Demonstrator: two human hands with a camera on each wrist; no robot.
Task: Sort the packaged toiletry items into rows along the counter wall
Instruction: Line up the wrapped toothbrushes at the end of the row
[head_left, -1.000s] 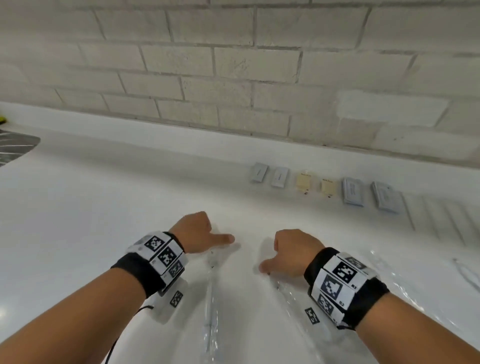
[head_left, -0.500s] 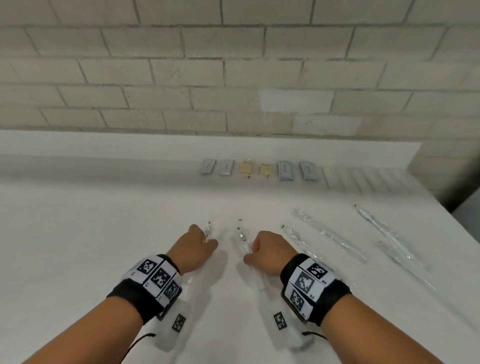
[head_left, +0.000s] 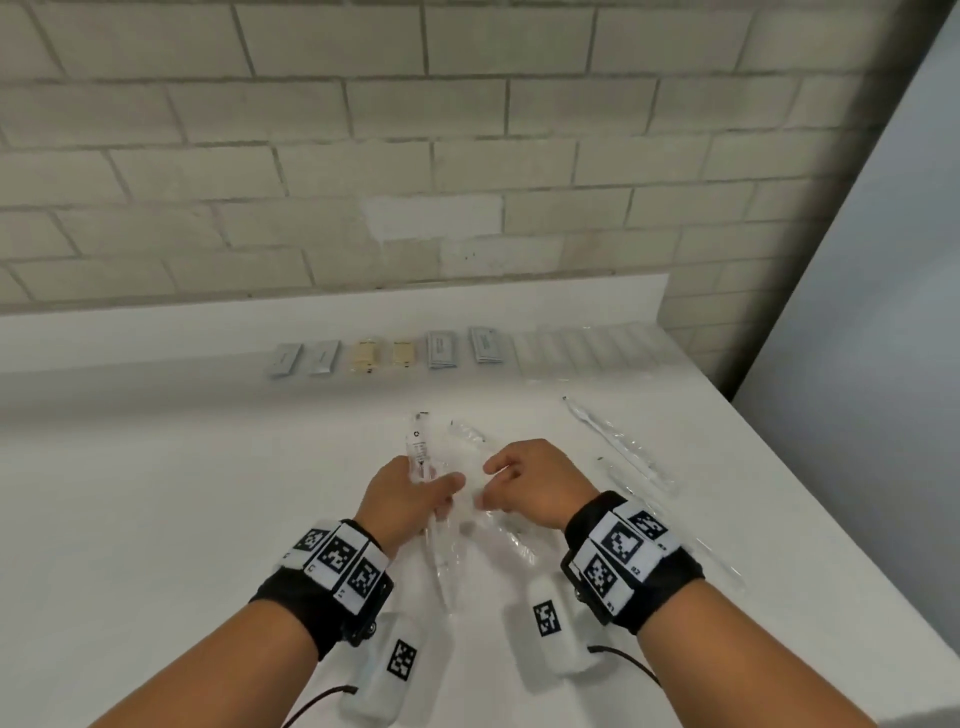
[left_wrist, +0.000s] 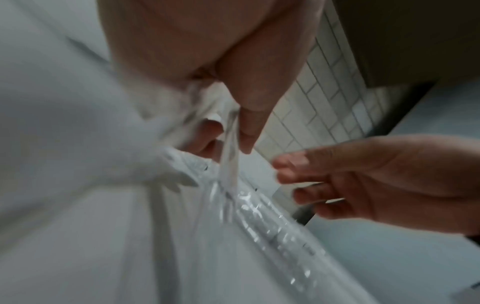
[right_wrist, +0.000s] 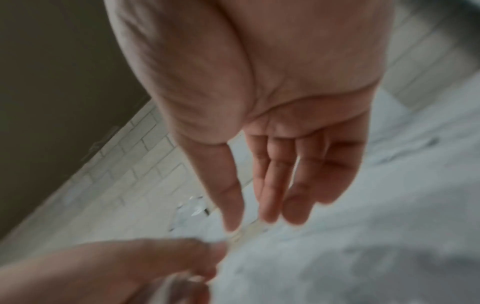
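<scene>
our left hand (head_left: 404, 493) pinches a long clear plastic sleeve with a white toothbrush inside (head_left: 422, 457), thumb against curled fingers, as the left wrist view shows with the film (left_wrist: 228, 156) squeezed between them. the sleeve's printed end points toward the pale brick wall (head_left: 363, 171) and its other end trails back under our wrist toward us. our right hand (head_left: 530, 486) is just beside the left one, fingers straight and loosely spread in the right wrist view (right_wrist: 285, 164), gripping nothing; whether its fingertips touch the film below them we cannot tell. a second clear wrapped toothbrush (head_left: 483, 499) lies on the white counter (head_left: 156, 493) beneath that hand, slanting away from the wall toward our right arm. farther right along the counter lies a third long clear sleeve (head_left: 618, 452), well apart from our hands. against the foot of the wall stands a row of small packets: two grey sachets (head_left: 304, 359), then two tan packets (head_left: 384, 356), then two blue-grey flat packets (head_left: 465, 348), and to their right a run of pale, nearly see-through wrapped pieces (head_left: 582, 347) too faint to name. black wristbands with black-and-white square markers (head_left: 340, 561) sit on both our wrists.
</scene>
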